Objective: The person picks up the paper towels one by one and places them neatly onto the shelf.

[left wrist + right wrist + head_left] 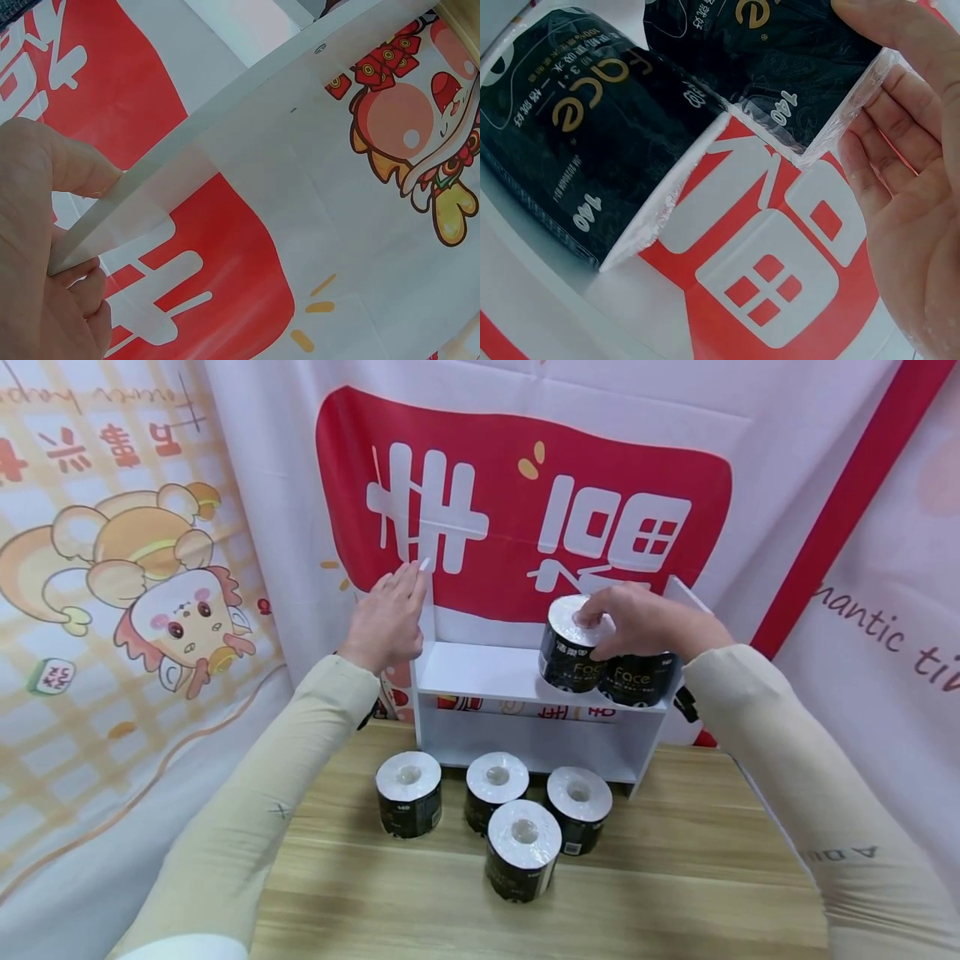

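Note:
A small white shelf unit (480,668) stands at the back of the table. My left hand (386,618) grips the top of its left side panel (150,176), thumb on one face and fingers on the other. My right hand (648,618) holds a black-wrapped paper roll (564,662) by its upper part, at the upper board. Right beside it on that board, near the right side panel, stands another paper roll (637,683). In the right wrist view the thumb is against the held roll (780,67), and the fingers are at its white end.
On the wooden table (352,902) before the shelf stand several more upright rolls, among them a left one (408,785), a front one (521,852) and a right one (581,802). A printed cloth (262,443) hangs behind and at both sides.

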`<state>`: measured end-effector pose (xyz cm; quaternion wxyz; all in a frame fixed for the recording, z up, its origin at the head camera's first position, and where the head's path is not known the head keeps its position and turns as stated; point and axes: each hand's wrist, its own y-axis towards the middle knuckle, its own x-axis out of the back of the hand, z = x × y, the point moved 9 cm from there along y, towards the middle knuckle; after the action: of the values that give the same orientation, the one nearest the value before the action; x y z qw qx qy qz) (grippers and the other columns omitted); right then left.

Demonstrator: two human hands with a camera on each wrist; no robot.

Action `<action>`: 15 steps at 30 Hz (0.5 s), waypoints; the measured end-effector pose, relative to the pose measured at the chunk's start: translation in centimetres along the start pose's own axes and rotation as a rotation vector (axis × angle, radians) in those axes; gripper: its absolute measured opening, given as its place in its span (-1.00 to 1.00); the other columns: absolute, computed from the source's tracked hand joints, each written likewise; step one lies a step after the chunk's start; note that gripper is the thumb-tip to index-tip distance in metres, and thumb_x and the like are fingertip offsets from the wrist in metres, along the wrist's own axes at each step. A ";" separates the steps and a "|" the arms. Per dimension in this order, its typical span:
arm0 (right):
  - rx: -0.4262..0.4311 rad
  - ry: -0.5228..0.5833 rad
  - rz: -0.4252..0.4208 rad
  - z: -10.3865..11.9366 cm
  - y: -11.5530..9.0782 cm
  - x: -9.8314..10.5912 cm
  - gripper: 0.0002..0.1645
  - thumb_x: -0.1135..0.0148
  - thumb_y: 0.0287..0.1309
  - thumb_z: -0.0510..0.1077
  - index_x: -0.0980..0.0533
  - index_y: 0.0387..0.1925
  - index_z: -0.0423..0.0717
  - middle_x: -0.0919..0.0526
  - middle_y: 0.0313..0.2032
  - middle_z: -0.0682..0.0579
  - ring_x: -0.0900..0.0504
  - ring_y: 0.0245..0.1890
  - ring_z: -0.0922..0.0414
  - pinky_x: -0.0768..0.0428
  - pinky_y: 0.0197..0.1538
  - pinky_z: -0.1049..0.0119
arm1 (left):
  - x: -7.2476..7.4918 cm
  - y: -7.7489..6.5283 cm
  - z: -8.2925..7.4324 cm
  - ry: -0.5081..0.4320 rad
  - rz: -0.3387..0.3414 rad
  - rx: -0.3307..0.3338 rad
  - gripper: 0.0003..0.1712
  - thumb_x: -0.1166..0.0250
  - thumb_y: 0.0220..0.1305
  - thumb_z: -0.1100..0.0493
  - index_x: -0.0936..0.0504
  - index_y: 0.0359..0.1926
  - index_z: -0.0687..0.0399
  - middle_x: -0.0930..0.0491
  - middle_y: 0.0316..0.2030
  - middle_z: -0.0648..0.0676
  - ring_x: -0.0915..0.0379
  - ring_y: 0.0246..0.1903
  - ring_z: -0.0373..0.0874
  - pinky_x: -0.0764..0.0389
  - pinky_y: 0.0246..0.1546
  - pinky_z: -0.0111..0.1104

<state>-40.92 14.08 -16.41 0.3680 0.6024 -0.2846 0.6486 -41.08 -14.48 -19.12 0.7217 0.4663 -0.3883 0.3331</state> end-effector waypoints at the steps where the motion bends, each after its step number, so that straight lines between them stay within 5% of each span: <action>1: 0.004 -0.002 0.000 0.0 0.1 -0.2 -0.16 -0.67 0.01 -0.10 -0.58 0.37 0.00 -0.69 0.22 -0.11 -0.58 0.20 -0.10 -0.68 0.25 -0.20 | 0.0 0.0 0.0 0.001 0.000 0.001 0.15 -0.52 0.15 0.09 -0.11 0.64 0.26 -0.10 0.65 0.30 -0.01 0.66 0.23 -0.18 0.64 -0.01; 15: -0.012 0.009 0.028 -0.5 0.8 -2.0 -0.17 -0.66 0.03 -0.09 -0.58 0.38 0.03 -0.71 0.23 -0.10 -0.60 0.21 -0.09 -0.62 0.32 -0.26 | -0.4 0.2 0.3 -0.019 0.012 0.002 0.17 -0.51 0.16 0.09 -0.07 0.65 0.26 -0.07 0.65 0.31 0.02 0.66 0.25 -0.17 0.64 0.01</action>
<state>-41.86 13.75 -18.38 0.3637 0.5935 -0.2951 0.6545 -41.51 -14.75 -19.33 0.7155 0.4678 -0.3976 0.3334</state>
